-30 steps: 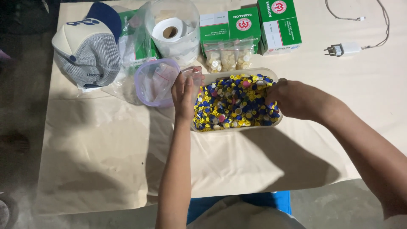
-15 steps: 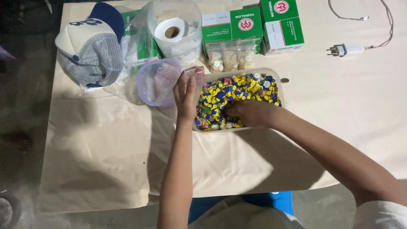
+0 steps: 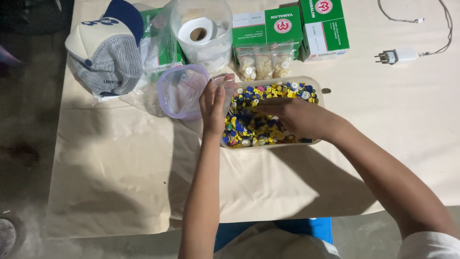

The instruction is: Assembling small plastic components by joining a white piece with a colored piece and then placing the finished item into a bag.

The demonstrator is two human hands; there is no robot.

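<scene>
The buttons [image 3: 254,125] are small, round, mostly yellow and blue, and fill a clear tub [image 3: 320,98] at table centre. The right hand [image 3: 292,117] rests in them, fingers curled; whether it grips any cannot be told. The left hand [image 3: 213,106] pinches a small clear bag [image 3: 225,82] beside a purple-rimmed bowl [image 3: 165,93]. Beige cloth [image 3: 120,168] covers the table.

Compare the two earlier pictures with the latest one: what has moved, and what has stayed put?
The right hand moved from the tray's right end leftwards over the buttons. The left hand stayed at the clear tray's left edge. The cap, green boxes and charger did not move.
</scene>
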